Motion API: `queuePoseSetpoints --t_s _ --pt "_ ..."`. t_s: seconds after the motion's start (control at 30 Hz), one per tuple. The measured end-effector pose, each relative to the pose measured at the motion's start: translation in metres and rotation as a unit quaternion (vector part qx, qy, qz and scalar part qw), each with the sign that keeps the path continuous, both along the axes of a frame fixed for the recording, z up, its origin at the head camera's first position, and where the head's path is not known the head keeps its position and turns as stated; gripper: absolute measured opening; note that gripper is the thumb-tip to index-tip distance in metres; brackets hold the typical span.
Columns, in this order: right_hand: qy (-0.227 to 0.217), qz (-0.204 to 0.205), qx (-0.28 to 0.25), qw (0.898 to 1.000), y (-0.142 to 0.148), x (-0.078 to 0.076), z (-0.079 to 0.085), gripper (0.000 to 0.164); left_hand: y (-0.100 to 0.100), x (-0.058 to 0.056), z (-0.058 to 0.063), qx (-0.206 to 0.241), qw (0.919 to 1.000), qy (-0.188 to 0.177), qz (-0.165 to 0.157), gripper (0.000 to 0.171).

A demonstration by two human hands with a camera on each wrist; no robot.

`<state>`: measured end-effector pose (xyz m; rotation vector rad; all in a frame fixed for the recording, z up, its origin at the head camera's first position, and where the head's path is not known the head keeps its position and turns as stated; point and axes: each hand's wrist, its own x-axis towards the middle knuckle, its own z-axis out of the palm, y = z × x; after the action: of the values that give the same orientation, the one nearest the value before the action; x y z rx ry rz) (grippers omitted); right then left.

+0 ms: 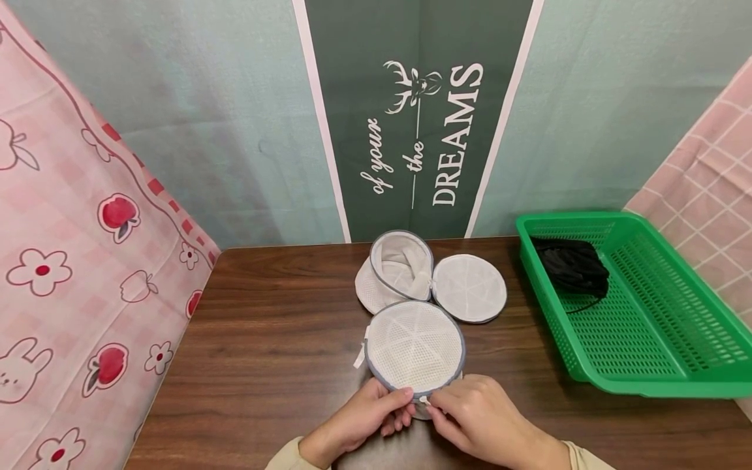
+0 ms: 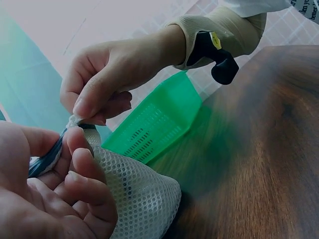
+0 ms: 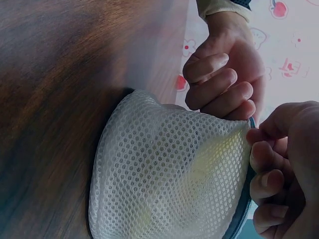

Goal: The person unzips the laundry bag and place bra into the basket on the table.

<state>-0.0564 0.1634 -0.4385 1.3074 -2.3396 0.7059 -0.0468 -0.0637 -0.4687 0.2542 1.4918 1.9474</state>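
Observation:
A round white mesh laundry bag [image 1: 416,346] with a grey-blue zipper rim stands near the front of the table, its flat lid facing up. My left hand [image 1: 378,411] pinches the near edge of the rim between thumb and fingers. Right beside it, my right hand [image 1: 482,418] pinches the white zipper pull [image 1: 423,399] at that rim. Something pale yellow shows through the mesh side [image 3: 169,169] in the right wrist view. Behind stands a second mesh laundry bag [image 1: 365,284], open, its round lid [image 1: 470,288] folded out to the right.
On the right of the brown wooden table [image 1: 264,339] stands a green plastic basket [image 1: 552,326], with a black cloth-like bundle [image 1: 572,266] in its far left corner. A fabric backdrop [image 1: 235,130] rises behind the table, and a pink patterned cloth [image 1: 64,313] hangs at the left.

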Motion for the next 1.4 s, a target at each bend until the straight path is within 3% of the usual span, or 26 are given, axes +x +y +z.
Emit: queuePoseSetpoints --t_s 0.93,1.4 --pt "0.016 -0.044 0.001 0.999 0.009 -0.005 0.0 0.026 -0.003 -0.001 0.0 -0.008 0.9998 0.014 -0.007 0.048" --pt "0.016 -0.076 0.008 0.997 0.018 -0.006 0.001 0.027 -0.003 -0.001 0.0 -0.018 0.9998 -0.005 0.001 0.048"
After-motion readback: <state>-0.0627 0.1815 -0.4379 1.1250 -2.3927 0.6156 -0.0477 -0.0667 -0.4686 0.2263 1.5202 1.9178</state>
